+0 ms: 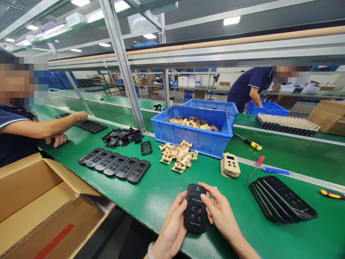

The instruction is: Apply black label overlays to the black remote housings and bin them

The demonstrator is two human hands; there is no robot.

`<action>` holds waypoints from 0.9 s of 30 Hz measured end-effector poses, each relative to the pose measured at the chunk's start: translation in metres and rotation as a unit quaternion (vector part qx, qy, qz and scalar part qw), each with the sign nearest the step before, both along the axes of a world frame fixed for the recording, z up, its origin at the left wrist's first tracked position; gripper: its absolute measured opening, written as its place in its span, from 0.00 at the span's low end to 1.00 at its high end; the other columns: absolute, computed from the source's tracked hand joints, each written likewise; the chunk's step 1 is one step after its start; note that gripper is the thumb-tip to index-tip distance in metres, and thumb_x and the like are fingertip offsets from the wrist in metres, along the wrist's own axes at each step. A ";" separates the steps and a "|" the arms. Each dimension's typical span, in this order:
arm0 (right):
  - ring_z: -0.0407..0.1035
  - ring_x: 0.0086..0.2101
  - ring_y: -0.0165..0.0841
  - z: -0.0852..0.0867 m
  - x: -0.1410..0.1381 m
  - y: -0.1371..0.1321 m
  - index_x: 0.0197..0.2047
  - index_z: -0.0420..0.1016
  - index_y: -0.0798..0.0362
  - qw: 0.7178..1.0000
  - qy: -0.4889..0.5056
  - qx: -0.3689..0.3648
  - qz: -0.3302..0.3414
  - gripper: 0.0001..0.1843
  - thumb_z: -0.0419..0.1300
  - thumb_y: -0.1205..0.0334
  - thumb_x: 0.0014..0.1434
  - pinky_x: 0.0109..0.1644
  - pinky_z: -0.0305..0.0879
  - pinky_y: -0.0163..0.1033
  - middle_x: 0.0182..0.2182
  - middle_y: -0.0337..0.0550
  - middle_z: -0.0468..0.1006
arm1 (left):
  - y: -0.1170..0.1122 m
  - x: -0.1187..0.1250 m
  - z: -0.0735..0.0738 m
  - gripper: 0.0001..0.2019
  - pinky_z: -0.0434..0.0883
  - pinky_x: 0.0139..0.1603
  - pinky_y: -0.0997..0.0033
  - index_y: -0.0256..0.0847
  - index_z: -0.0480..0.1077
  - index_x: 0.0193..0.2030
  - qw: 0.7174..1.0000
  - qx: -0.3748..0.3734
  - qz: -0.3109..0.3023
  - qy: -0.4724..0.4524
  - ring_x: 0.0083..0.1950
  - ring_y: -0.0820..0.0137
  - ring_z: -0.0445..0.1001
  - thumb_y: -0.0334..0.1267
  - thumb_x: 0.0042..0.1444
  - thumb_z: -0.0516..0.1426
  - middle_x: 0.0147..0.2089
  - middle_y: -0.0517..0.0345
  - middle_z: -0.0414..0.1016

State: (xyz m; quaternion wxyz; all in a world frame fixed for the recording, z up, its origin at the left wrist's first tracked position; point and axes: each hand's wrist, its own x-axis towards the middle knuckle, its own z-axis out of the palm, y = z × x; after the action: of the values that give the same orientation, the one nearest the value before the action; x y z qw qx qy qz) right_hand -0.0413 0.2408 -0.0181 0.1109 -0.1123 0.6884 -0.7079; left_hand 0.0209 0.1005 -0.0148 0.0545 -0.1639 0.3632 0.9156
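Note:
Upright between my hands is a black plastic housing with several round button holes and pale print. My left hand wraps its left side and lower edge. With thumb on the front and fingers at the upper right edge, my right hand grips it too. Beyond lie a heap of tan plastic parts and a stack of cream panels with holes. To the right, similar black covers lean in a fanned stack. A row of black housings lies flat on the left.
Blue bins stand behind the tan heap. Screwdrivers and a blue cutter lie at right. An open cardboard box sits at the bench's left front. One co-worker's arm reaches in from the left; another person bends over a bin.

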 end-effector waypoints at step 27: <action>0.62 0.14 0.23 -0.001 0.007 -0.003 0.53 0.73 0.52 0.998 0.032 0.021 -0.053 0.25 0.60 0.45 0.58 0.15 0.60 0.32 0.29 0.34 0.62 | 0.010 0.007 0.004 0.24 0.67 0.51 0.67 0.43 0.61 0.60 0.991 -0.120 -0.005 0.061 0.57 0.59 0.68 0.46 0.58 0.59 0.55 0.49 0.71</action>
State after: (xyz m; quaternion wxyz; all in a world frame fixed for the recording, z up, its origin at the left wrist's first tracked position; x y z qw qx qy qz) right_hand -0.0347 0.2379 -0.0187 0.0536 -0.0963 0.7117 -0.6938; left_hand 0.0276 0.1101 -0.0107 0.0170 -0.1109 0.4744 0.8732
